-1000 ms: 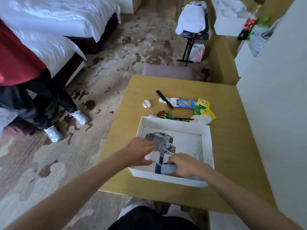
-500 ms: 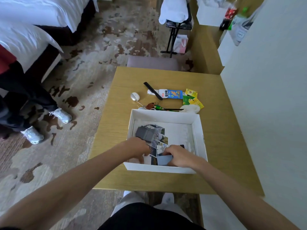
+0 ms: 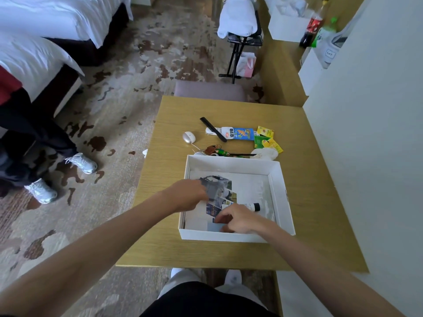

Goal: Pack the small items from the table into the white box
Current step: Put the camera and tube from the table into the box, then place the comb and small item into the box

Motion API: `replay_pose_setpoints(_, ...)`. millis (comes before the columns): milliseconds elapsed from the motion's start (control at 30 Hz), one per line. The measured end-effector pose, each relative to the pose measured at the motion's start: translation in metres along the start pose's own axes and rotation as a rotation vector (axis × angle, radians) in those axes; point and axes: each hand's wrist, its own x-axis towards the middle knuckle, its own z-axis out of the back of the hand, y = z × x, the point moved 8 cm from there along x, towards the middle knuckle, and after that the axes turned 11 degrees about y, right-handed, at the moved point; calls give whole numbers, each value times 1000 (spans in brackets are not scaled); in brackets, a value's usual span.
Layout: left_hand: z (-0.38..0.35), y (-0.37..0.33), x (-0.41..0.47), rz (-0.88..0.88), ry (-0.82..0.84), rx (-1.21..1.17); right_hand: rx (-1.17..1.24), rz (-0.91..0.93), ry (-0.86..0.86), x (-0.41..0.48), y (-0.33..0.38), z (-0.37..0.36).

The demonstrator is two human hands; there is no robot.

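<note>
Newly visible beside right hand: white, black-capped tube, perhaps cream.

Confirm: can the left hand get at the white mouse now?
Probably yes. The white mouse lies uncovered on the table past the far left corner of the white box. The left hand is inside that side, at a grey item, so it need only lift over the wall.

A wooden table stands against a pale wall on patterned carpet, white beds at left, a stool beyond.
</note>
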Motion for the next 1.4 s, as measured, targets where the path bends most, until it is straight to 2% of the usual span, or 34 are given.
replay_pose_setpoints(133,19,17,-14,21,-287,-46,9,6,45,8,10,-3)
replay_pose_setpoints(267,32,40,-23,67,-517,-248,46,21,71,5,16,4)
replay_pose_setpoints(467,36,89,-17,222,-628,-572,65,92,-181,-12,30,67)
replay_pose_setpoints(633,38,129,3,344,-591,-725,174,128,-420,-15,31,127)
replay_pose_setpoints(733,36,150,18,397,-545,-757,209,129,-501,-3,28,156)
replay_pose_setpoints(867,18,183,48,462,-395,-757,176,112,-524,33,23,190)
replay_pose_setpoints(967,7,206,70,497,-307,-734,85,86,-437,73,17,211)
replay_pose_setpoints(1067,5,224,92,558,-211,-588,-52,-20,-381,112,-2,227)
replay_pose_setpoints(1267,1,240,140,494,67,-141,-213,-117,-479,170,-15,261)
replay_pose_setpoints(1400,-12,248,157,450,109,-42,-336,-136,-524,197,-16,270)
